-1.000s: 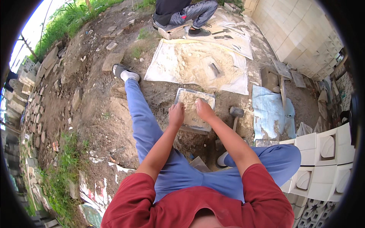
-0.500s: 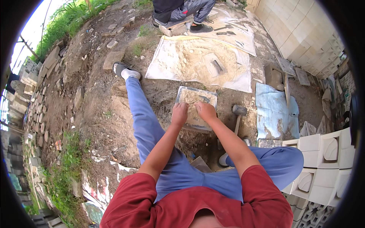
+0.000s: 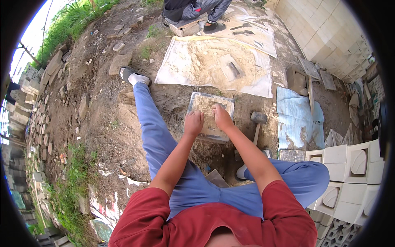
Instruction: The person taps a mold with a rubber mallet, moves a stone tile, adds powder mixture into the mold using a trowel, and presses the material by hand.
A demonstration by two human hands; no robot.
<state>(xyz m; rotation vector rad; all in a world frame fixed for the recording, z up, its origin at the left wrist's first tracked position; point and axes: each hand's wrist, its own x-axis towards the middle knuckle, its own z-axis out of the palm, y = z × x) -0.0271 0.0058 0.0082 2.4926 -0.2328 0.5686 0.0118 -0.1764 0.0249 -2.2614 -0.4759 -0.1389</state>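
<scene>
A shallow square mould [image 3: 218, 137] with a metal-looking rim lies on the ground in front of me. Pale sandy mix [image 3: 204, 104] fills much of its far part. My left hand [image 3: 194, 123] is over the mould's left side, its fingers curled down and closed. To its right, my right hand [image 3: 222, 117] is bent inward over the mix, fingers pressed together. Whatever either hand grips is hidden beneath the fingers. Right of the mould is a mallet [image 3: 259, 118] with a dark head and light handle.
Beyond the mould, a white sheet [image 3: 166, 74] bears a heap of sandy mix [image 3: 201, 61] and a trowel-like tool [image 3: 235, 69]. Another person [image 3: 193, 12] crouches at the far end. A blue sack [image 3: 294, 119] lies right, near pale blocks [image 3: 335, 156]. Stones and dirt cover the left.
My right hand has shifted slightly up and away from the left, widening the space between them. The left hand has moved slightly left and stays closed over the mould.
</scene>
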